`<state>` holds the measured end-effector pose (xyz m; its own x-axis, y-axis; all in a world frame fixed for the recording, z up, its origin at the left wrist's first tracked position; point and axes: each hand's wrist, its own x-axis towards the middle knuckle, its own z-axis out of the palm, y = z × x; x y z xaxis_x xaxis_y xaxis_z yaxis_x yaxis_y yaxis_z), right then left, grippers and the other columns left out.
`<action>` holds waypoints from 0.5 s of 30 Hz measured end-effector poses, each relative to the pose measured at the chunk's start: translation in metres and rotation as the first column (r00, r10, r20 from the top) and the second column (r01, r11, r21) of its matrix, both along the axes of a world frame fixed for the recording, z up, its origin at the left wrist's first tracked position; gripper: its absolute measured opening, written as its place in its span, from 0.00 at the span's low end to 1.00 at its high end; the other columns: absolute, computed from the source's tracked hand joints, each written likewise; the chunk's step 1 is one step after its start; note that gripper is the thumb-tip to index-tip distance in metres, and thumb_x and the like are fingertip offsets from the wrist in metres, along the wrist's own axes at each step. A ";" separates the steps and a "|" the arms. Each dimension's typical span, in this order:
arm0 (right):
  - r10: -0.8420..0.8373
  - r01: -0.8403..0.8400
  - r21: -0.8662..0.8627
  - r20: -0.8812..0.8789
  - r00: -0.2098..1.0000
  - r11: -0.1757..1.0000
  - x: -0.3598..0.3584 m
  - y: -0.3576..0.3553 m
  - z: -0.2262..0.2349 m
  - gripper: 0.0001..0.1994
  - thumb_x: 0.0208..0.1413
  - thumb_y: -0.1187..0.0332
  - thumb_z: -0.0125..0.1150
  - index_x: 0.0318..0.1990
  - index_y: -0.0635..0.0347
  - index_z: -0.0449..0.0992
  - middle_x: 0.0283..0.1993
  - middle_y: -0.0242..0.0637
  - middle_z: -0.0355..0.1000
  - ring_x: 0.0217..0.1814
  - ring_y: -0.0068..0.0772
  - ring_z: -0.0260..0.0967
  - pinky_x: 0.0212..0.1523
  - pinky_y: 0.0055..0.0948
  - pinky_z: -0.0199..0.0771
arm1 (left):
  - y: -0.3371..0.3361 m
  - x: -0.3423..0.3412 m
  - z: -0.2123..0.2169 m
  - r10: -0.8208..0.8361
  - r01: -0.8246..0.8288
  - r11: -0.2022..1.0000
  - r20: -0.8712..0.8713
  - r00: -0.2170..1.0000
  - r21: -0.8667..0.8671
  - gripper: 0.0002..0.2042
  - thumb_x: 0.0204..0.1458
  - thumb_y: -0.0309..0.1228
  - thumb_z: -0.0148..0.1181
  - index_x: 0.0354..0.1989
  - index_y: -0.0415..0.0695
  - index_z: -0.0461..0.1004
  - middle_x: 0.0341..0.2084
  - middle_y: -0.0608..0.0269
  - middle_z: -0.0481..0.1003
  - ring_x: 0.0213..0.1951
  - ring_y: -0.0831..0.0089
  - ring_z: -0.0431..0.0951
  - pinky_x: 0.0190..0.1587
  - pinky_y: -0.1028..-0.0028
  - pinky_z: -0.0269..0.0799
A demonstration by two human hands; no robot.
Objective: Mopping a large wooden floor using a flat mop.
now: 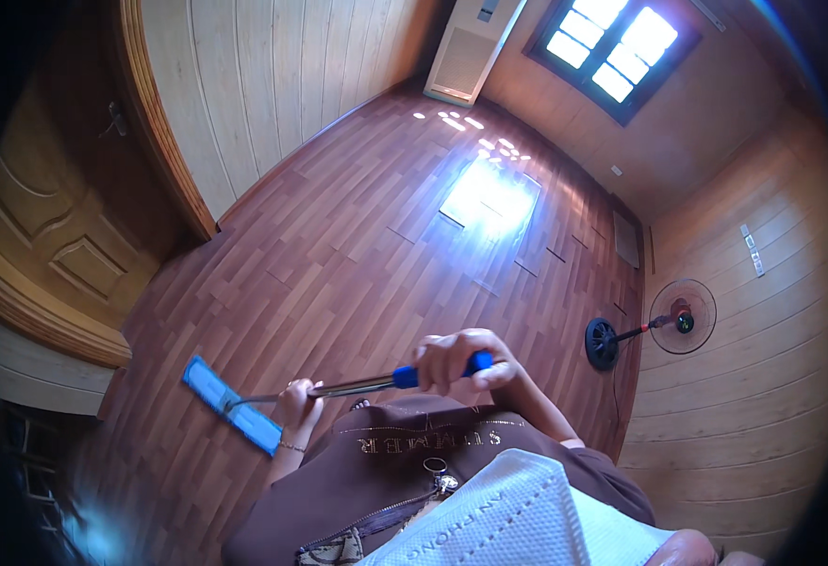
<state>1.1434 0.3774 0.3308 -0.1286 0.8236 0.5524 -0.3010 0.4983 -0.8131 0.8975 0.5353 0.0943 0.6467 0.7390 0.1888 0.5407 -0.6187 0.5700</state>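
Nearest to the camera is a white quilted face mask (518, 514), and just under it the brown shirt (405, 472) of the person, with a small patterned bag (334, 549) and a metal zip pull hanging on the chest.

The right hand (456, 360) is closed in a fist around the blue grip (438, 371) at the top of the mop handle. The left hand (296, 401) is lower on the metal shaft (357, 385), with its fingers curled around it; a thin bracelet is on this wrist. Both hands hold firmly, none is spread open.

The shaft goes down to the left to the flat blue mop head (230, 404), which lies on the reddish wooden floor (357, 236), near the person's feet and not far from the wooden door (65, 236) and its curved frame.

Farther away, a bright patch of sun (489, 193) falls on the floor under the window (612, 47). A standing fan (683, 319) is at the right wall, and its cable seems to run down along the floor. A white air conditioner unit (461, 57) stands in the far corner.

I think the risks are these: the mop head could knock the door frame if it is pushed too far left, the fan cable could catch the mop on the right side, and a wet floor may be slippery for the feet.
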 end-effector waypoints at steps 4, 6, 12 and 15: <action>0.081 -0.082 -0.195 -0.015 0.997 0.977 -0.009 0.026 -0.013 0.12 0.55 0.62 0.61 0.34 0.62 0.72 0.34 0.40 0.72 0.44 0.43 0.69 0.49 0.44 0.65 | 0.012 -0.042 -0.027 0.095 -0.096 0.995 -0.051 0.994 -0.024 0.15 0.48 0.37 0.57 0.14 0.42 0.68 0.19 0.47 0.72 0.26 0.48 0.74 0.29 0.55 0.67; 0.081 -0.086 -0.279 -0.028 0.996 0.956 -0.015 0.036 -0.018 0.12 0.56 0.62 0.61 0.34 0.62 0.71 0.34 0.39 0.72 0.48 0.42 0.68 0.53 0.43 0.64 | 0.014 -0.059 -0.040 0.129 -0.132 0.991 -0.068 0.989 -0.031 0.15 0.48 0.37 0.56 0.15 0.41 0.69 0.20 0.45 0.72 0.26 0.47 0.74 0.30 0.55 0.67; 0.009 -0.024 -0.413 -0.040 0.999 0.911 -0.016 0.030 -0.031 0.11 0.58 0.63 0.59 0.32 0.61 0.70 0.35 0.38 0.71 0.51 0.41 0.69 0.55 0.40 0.64 | 0.011 -0.067 -0.054 0.173 -0.202 0.961 -0.163 0.971 -0.187 0.15 0.41 0.41 0.58 0.19 0.40 0.70 0.23 0.44 0.73 0.31 0.43 0.74 0.32 0.51 0.67; -0.071 0.062 -0.408 -0.006 0.997 0.911 -0.001 0.015 -0.028 0.11 0.58 0.63 0.58 0.33 0.62 0.70 0.35 0.39 0.71 0.51 0.41 0.69 0.54 0.40 0.65 | 0.021 -0.049 -0.053 -0.046 0.005 0.963 -0.149 0.988 -0.269 0.19 0.40 0.47 0.57 0.18 0.40 0.69 0.22 0.43 0.72 0.30 0.43 0.74 0.30 0.51 0.65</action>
<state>1.1420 0.3923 0.3032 -0.0576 0.9840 0.1687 -0.2974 0.1444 -0.9438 0.8487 0.5566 0.0411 0.6717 0.7317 -0.1156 0.6199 -0.4698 0.6285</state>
